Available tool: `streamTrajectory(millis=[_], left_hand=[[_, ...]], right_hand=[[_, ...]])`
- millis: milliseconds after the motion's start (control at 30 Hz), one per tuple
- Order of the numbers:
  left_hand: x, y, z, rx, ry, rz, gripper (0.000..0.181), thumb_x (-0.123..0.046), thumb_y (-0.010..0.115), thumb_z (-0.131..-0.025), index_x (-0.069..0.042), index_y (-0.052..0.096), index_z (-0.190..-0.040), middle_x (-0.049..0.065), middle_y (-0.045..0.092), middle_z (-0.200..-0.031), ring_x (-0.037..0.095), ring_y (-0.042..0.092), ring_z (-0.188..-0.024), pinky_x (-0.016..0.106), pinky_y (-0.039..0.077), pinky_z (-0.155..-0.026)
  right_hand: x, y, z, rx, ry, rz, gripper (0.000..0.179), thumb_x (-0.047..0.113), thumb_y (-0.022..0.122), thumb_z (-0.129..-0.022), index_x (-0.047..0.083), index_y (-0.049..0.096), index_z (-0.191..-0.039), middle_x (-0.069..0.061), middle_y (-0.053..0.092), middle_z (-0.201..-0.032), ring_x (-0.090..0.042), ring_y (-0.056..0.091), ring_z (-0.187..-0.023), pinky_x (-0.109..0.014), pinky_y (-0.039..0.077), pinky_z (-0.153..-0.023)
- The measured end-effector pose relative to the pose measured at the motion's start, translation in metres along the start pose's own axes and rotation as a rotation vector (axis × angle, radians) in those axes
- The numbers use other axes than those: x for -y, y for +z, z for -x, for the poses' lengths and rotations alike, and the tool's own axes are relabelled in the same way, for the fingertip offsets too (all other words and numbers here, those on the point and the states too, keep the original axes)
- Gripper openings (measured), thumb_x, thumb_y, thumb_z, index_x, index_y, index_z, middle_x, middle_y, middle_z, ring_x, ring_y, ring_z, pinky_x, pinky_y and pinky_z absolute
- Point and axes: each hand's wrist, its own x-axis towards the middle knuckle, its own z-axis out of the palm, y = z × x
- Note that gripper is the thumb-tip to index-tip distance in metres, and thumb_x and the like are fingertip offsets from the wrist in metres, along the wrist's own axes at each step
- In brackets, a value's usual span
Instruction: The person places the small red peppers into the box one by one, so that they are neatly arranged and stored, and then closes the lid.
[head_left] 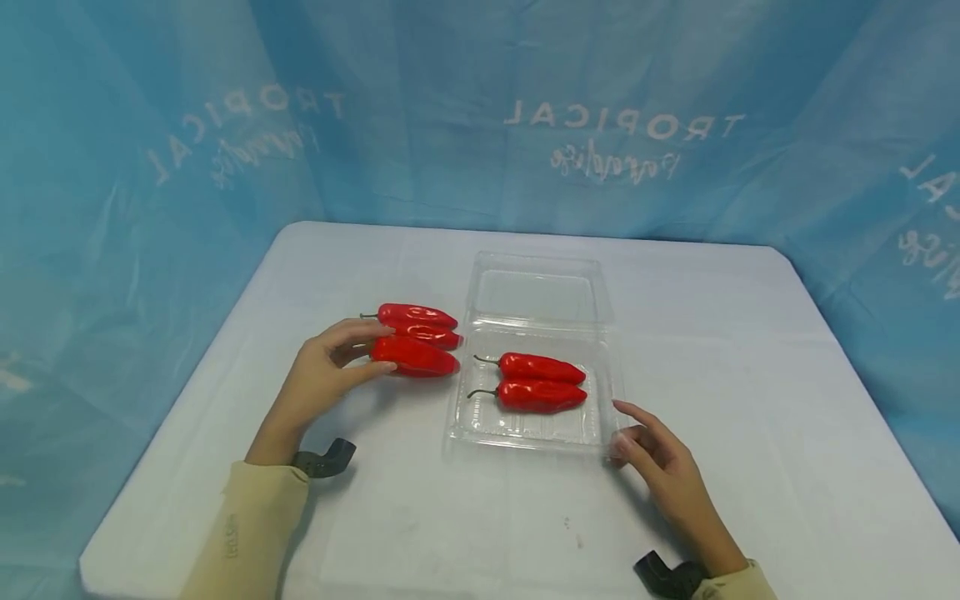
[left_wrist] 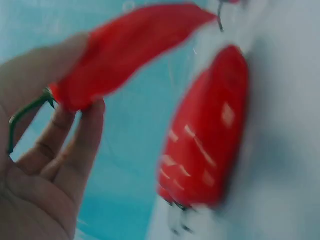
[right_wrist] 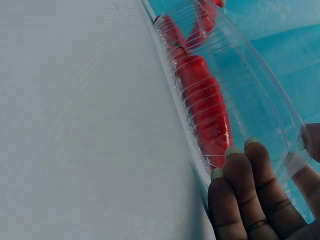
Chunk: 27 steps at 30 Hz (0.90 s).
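Left hand: the left hand (head_left: 318,371) grasped one red pepper, fingers and thumb pinching it near the stem end.
Held pepper: the held pepper (head_left: 414,358) was left of the clear container, its tip pointing right. The head view set it on the near side of two others and gave little sense of height; the left wrist view showed it lifted off the table, its green stem curving by the palm.
Loose pair: a far pepper (head_left: 417,314) and a middle pepper (head_left: 435,336) lay side by side on the white table (head_left: 420,517). The left hand hid part of them from the head view; the left wrist view had both bodies and stems, slightly blurred.
Right hand: the right hand (head_left: 660,462) grasped the near right corner of the clear container (head_left: 517,427). The right wrist view alone made out the digits pinching the rim, other fingertips against the ribbed wall.
Packed pair: an upper pepper (head_left: 542,367) and a lower pepper (head_left: 540,397) lay inside, stems left, the latter nearer. From the right wrist they showed through the wall; a red piece beyond could not be identified.
Lid: the clear lid (head_left: 536,293) lay folded back on the far side, clear only from the head.
Backdrop: blue sheeting (head_left: 427,125), its mirrored lettering readable from the head.
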Motion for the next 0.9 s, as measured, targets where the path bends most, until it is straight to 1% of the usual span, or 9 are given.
streamTrajectory(millis=[67, 167, 233, 300, 400, 567, 667, 733, 900], left_hand=[[-0.013, 0.002, -0.006, -0.014, 0.023, -0.043, 0.044, -0.025, 0.083, -0.088, -0.022, 0.069, -0.129, -0.006, 0.060, -0.134, 0.017, 0.057, -0.123, 0.035, 0.053, -0.099], [-0.033, -0.002, -0.014, -0.089, 0.043, -0.109, 0.044, -0.021, 0.083, -0.089, -0.020, 0.069, -0.130, -0.004, 0.061, -0.132, 0.016, 0.057, -0.121, 0.030, 0.054, -0.097], [-0.044, -0.003, -0.019, -0.137, 0.052, -0.103, 0.045, -0.020, 0.083, -0.088, -0.018, 0.068, -0.130, -0.003, 0.062, -0.132, 0.015, 0.057, -0.121, 0.028, 0.053, -0.098], [-0.055, 0.003, -0.022, -0.144, 0.059, -0.070, 0.045, -0.022, 0.083, -0.088, -0.019, 0.068, -0.130, -0.004, 0.063, -0.130, 0.014, 0.059, -0.119, 0.026, 0.053, -0.098], [-0.066, 0.027, -0.022, -0.058, 0.086, 0.037, 0.044, -0.024, 0.084, -0.087, -0.020, 0.069, -0.128, -0.004, 0.065, -0.127, 0.016, 0.065, -0.113, 0.029, 0.056, -0.094], [-0.067, 0.086, -0.016, 0.167, 0.139, 0.139, 0.042, -0.022, 0.087, -0.084, -0.024, 0.070, -0.122, -0.006, 0.065, -0.122, 0.017, 0.066, -0.110, 0.043, 0.058, -0.092], [-0.064, 0.117, -0.014, 0.261, 0.149, 0.130, 0.041, -0.020, 0.087, -0.083, -0.024, 0.070, -0.120, -0.009, 0.064, -0.122, 0.016, 0.063, -0.113, 0.047, 0.057, -0.093], [-0.061, 0.130, -0.013, 0.304, 0.148, 0.097, 0.040, -0.017, 0.088, -0.082, -0.024, 0.070, -0.117, -0.010, 0.064, -0.120, 0.014, 0.063, -0.111, 0.045, 0.058, -0.092], [-0.057, 0.141, -0.011, 0.356, 0.169, -0.032, 0.040, -0.015, 0.089, -0.080, -0.020, 0.069, -0.115, -0.009, 0.066, -0.115, 0.014, 0.064, -0.105, 0.037, 0.059, -0.090]], right_hand=[[-0.002, 0.000, -0.001, 0.003, -0.011, -0.011, 0.047, 0.005, 0.059, -0.103, 0.008, 0.049, -0.149, -0.016, 0.068, -0.097, -0.021, 0.069, -0.084, -0.030, 0.061, -0.077], [-0.004, 0.001, -0.002, 0.010, -0.036, -0.021, 0.046, 0.003, 0.058, -0.103, 0.007, 0.050, -0.149, -0.015, 0.067, -0.096, -0.021, 0.069, -0.083, -0.031, 0.061, -0.076], [-0.005, 0.002, -0.003, 0.013, -0.045, -0.030, 0.046, 0.001, 0.058, -0.103, 0.006, 0.050, -0.148, -0.014, 0.067, -0.096, -0.021, 0.069, -0.083, -0.031, 0.061, -0.076], [-0.004, 0.002, -0.002, 0.010, -0.043, -0.028, 0.046, 0.002, 0.058, -0.103, 0.007, 0.050, -0.148, -0.014, 0.067, -0.096, -0.021, 0.069, -0.083, -0.031, 0.061, -0.076], [-0.001, -0.001, -0.001, 0.000, -0.030, -0.021, 0.046, 0.003, 0.059, -0.103, 0.007, 0.050, -0.148, -0.015, 0.067, -0.097, -0.022, 0.070, -0.083, -0.032, 0.061, -0.077], [0.002, -0.003, 0.000, -0.016, -0.016, 0.007, 0.046, 0.004, 0.060, -0.103, 0.009, 0.051, -0.148, -0.015, 0.068, -0.097, -0.022, 0.070, -0.083, -0.030, 0.060, -0.077], [0.001, -0.002, 0.000, -0.016, -0.017, 0.007, 0.046, 0.004, 0.060, -0.103, 0.009, 0.051, -0.148, -0.015, 0.068, -0.098, -0.022, 0.070, -0.083, -0.029, 0.060, -0.078], [0.000, -0.001, 0.000, -0.009, -0.023, 0.003, 0.047, 0.003, 0.059, -0.102, 0.008, 0.051, -0.148, -0.015, 0.068, -0.098, -0.022, 0.070, -0.083, -0.030, 0.061, -0.078], [0.000, 0.000, -0.001, -0.007, -0.022, 0.012, 0.047, 0.002, 0.060, -0.102, 0.008, 0.051, -0.148, -0.016, 0.068, -0.098, -0.022, 0.070, -0.083, -0.030, 0.061, -0.078]])
